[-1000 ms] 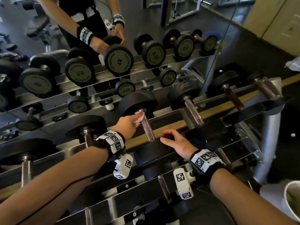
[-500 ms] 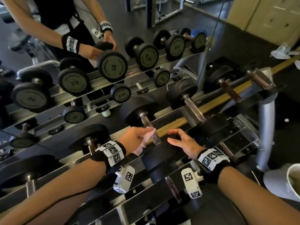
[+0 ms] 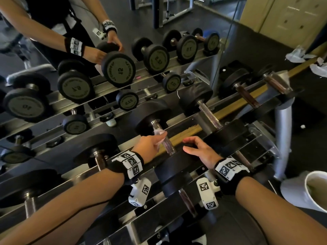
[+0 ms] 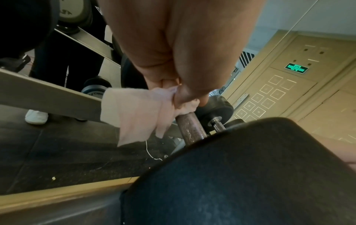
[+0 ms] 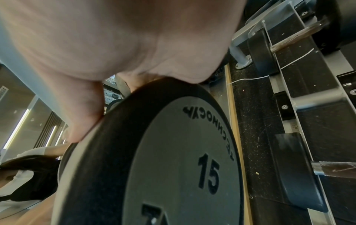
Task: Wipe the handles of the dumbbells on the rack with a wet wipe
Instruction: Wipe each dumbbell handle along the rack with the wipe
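Since a second ago the left hand (image 3: 150, 147) has slid down the handle (image 3: 167, 145) toward the near head (image 3: 178, 167), then back up a little. Its grip is closed round the wipe (image 4: 138, 112), which is wrapped on the handle's upper part with a loose flap hanging to the left. That dumbbell lies on the top rail of the rack (image 3: 265, 151), between two neighbours. The right hand (image 3: 201, 151) rests on the rim of the near head, marked 15 (image 5: 209, 173), fingers spread and lightly bent over it, thumb at the edge; its grip is wide. A mirror (image 3: 88, 85) behind repeats the row.
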`<action>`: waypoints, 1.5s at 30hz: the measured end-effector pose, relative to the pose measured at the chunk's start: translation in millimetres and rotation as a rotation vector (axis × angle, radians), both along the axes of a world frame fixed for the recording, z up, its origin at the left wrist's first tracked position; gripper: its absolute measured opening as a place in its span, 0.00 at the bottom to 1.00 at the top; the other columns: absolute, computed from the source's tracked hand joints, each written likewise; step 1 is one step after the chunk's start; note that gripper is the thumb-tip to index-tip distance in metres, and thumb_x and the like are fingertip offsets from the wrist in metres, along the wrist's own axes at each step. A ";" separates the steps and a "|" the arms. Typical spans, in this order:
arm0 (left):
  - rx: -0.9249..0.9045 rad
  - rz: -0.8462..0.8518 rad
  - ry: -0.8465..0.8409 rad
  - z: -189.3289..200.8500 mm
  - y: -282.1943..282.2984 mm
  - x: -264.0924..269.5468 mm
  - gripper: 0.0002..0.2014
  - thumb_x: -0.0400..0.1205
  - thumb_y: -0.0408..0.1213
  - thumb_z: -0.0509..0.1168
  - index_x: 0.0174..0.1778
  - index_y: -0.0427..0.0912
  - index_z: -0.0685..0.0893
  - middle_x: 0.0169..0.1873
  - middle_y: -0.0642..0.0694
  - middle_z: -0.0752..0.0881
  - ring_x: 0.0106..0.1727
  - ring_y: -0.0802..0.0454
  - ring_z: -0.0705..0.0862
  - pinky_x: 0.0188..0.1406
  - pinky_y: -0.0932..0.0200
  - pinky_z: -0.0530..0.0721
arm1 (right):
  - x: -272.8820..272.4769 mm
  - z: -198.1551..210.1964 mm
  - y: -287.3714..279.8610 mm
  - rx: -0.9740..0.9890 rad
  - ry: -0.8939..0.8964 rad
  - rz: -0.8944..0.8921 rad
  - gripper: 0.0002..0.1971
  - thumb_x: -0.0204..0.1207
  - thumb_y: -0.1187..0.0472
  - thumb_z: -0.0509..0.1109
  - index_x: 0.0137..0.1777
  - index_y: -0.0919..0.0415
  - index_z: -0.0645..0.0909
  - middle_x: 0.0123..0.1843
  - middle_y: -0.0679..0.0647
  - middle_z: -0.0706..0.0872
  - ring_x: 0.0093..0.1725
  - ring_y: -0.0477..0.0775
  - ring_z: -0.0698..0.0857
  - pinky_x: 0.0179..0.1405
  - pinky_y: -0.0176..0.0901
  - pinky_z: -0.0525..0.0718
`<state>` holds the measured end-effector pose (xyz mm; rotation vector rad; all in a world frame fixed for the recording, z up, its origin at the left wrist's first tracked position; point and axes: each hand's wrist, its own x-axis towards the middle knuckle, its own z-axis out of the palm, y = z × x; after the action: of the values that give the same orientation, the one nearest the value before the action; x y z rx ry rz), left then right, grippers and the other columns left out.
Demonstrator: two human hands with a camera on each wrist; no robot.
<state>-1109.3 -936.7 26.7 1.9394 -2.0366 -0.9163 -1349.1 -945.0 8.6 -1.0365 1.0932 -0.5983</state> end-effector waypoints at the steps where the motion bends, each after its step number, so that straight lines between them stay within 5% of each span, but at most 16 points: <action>1: 0.029 -0.021 0.007 -0.7 2.2 0.1 0.31 0.86 0.31 0.61 0.81 0.65 0.67 0.61 0.45 0.85 0.58 0.45 0.86 0.54 0.63 0.78 | 0.3 0.1 0.2 0.001 -0.005 -0.006 0.18 0.77 0.62 0.74 0.66 0.55 0.78 0.66 0.56 0.82 0.64 0.59 0.84 0.60 0.49 0.86; 6: 0.054 -0.043 0.068 -6.4 6.1 1.0 0.33 0.84 0.27 0.61 0.79 0.67 0.70 0.60 0.52 0.85 0.50 0.58 0.84 0.44 0.72 0.79 | 1.6 -3.0 2.1 -0.034 0.022 -0.033 0.18 0.76 0.61 0.75 0.65 0.54 0.79 0.66 0.55 0.82 0.64 0.56 0.84 0.60 0.49 0.86; 9: -0.011 -0.033 0.182 -10.0 9.1 0.9 0.30 0.83 0.24 0.62 0.73 0.62 0.80 0.62 0.47 0.88 0.57 0.55 0.87 0.61 0.58 0.84 | 2.6 -7.6 4.0 -0.077 0.024 -0.069 0.18 0.75 0.59 0.76 0.63 0.51 0.79 0.66 0.53 0.83 0.64 0.51 0.84 0.55 0.42 0.85; 12: 0.099 -0.103 0.254 -14.5 15.3 3.2 0.31 0.85 0.29 0.64 0.68 0.77 0.76 0.48 0.45 0.91 0.42 0.50 0.90 0.48 0.50 0.91 | 3.6 -12.4 6.5 -0.104 0.039 -0.106 0.18 0.74 0.58 0.77 0.62 0.49 0.79 0.67 0.52 0.82 0.66 0.52 0.82 0.62 0.48 0.84; 16: 0.178 -0.138 0.248 -16.4 18.6 1.0 0.35 0.83 0.23 0.60 0.69 0.76 0.77 0.65 0.57 0.86 0.63 0.54 0.86 0.64 0.48 0.86 | 4.5 -12.6 10.8 -0.065 0.057 -0.130 0.19 0.76 0.55 0.76 0.64 0.48 0.77 0.67 0.56 0.81 0.64 0.59 0.83 0.65 0.58 0.84; 18: 0.214 -0.129 0.332 -16.8 21.1 -1.0 0.36 0.84 0.22 0.59 0.63 0.80 0.80 0.69 0.55 0.84 0.70 0.54 0.82 0.72 0.47 0.81 | 4.7 -8.7 13.5 -0.041 0.074 -0.117 0.19 0.76 0.52 0.75 0.65 0.44 0.76 0.65 0.56 0.82 0.60 0.58 0.86 0.55 0.51 0.89; 21: 0.222 -0.097 0.433 -14.7 22.0 0.4 0.30 0.84 0.22 0.61 0.63 0.70 0.84 0.67 0.52 0.86 0.69 0.52 0.83 0.74 0.44 0.78 | 6.1 -1.7 17.6 -0.033 0.134 -0.092 0.18 0.78 0.48 0.73 0.65 0.41 0.74 0.62 0.57 0.83 0.55 0.58 0.88 0.41 0.39 0.88; 25: 0.253 -0.051 0.468 -5.8 23.8 5.1 0.19 0.84 0.29 0.66 0.65 0.56 0.86 0.61 0.49 0.89 0.62 0.49 0.87 0.69 0.46 0.83 | 8.0 4.2 18.6 -0.029 0.192 -0.068 0.18 0.79 0.47 0.70 0.66 0.41 0.72 0.61 0.59 0.83 0.55 0.58 0.87 0.43 0.42 0.87; 29: 0.363 0.146 0.809 0.9 36.4 14.8 0.18 0.82 0.23 0.64 0.65 0.39 0.87 0.59 0.34 0.89 0.60 0.36 0.88 0.65 0.47 0.85 | 12.1 8.7 13.3 -0.037 0.247 -0.050 0.21 0.78 0.48 0.73 0.68 0.44 0.72 0.63 0.56 0.83 0.55 0.52 0.85 0.42 0.36 0.83; 31: 0.338 0.286 0.915 -0.5 39.9 18.3 0.18 0.79 0.26 0.66 0.65 0.40 0.87 0.53 0.39 0.91 0.51 0.45 0.91 0.56 0.53 0.87 | 13.4 10.9 12.5 -0.039 0.277 -0.018 0.26 0.74 0.45 0.76 0.68 0.43 0.71 0.60 0.50 0.82 0.54 0.48 0.84 0.41 0.34 0.80; 33: 0.201 0.472 0.844 -6.5 36.4 21.2 0.17 0.82 0.22 0.64 0.63 0.41 0.87 0.51 0.43 0.90 0.44 0.54 0.90 0.47 0.62 0.87 | 12.2 12.8 12.6 -0.048 0.313 0.022 0.29 0.71 0.43 0.78 0.69 0.42 0.69 0.59 0.45 0.80 0.54 0.43 0.81 0.42 0.31 0.77; 37: 0.109 0.740 0.920 -25.6 18.7 13.9 0.14 0.86 0.29 0.65 0.68 0.38 0.82 0.44 0.41 0.88 0.39 0.49 0.84 0.35 0.58 0.83 | 5.4 14.3 10.7 -0.049 0.343 0.073 0.33 0.69 0.41 0.79 0.71 0.42 0.67 0.65 0.50 0.78 0.61 0.50 0.80 0.56 0.40 0.78; 40: 0.104 0.888 1.011 -33.7 2.6 2.4 0.14 0.86 0.32 0.65 0.67 0.48 0.80 0.39 0.42 0.88 0.29 0.48 0.86 0.26 0.54 0.86 | 3.1 12.7 10.3 -0.041 0.336 0.091 0.35 0.69 0.42 0.79 0.73 0.41 0.66 0.69 0.54 0.79 0.65 0.56 0.82 0.65 0.48 0.80; 42: 0.091 0.890 0.996 -37.4 -7.2 -3.1 0.15 0.85 0.29 0.66 0.66 0.48 0.82 0.43 0.45 0.89 0.32 0.53 0.90 0.28 0.59 0.87 | 3.2 11.8 10.5 -0.024 0.317 0.088 0.35 0.68 0.42 0.79 0.72 0.41 0.66 0.68 0.57 0.81 0.63 0.58 0.84 0.67 0.54 0.82; 45: 0.065 0.839 0.895 -41.7 -12.2 -6.5 0.19 0.84 0.25 0.65 0.69 0.45 0.83 0.54 0.45 0.88 0.45 0.54 0.88 0.44 0.59 0.85 | 3.7 10.5 10.3 -0.021 0.303 0.093 0.35 0.67 0.41 0.79 0.71 0.39 0.67 0.68 0.58 0.81 0.62 0.59 0.85 0.67 0.59 0.83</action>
<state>-1115.8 -948.9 -14.9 1.6623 -0.6275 -1.2560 -1345.4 -934.7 19.0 -1.2157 1.2961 -0.3862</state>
